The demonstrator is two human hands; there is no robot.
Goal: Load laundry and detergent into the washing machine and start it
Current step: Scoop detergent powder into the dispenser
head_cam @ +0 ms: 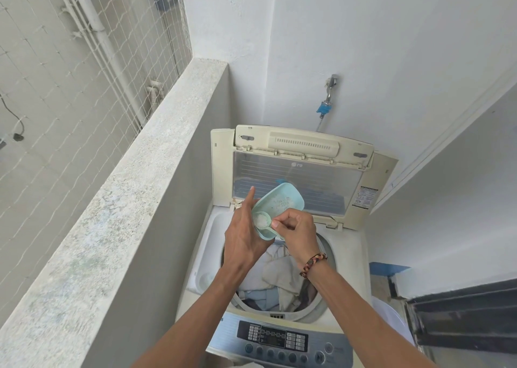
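Detergent scoop (262, 218), heaped with powder, pinched by right hand (296, 233) above the washing machine (347, 258) drum. Pale green tub (275, 209) gripped by left hand (246, 236), tilted for scooping. Laundry (277, 275) loaded below; lid (296, 177) propped upright.

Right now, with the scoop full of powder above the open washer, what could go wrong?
1. The right hand only pinches the scoop by its handle; a tilt may spill powder on the washer's rim instead of on the laundry.
2. The left hand holds the detergent container tilted, so powder may slide out.
3. The raised lid could drop if bumped.
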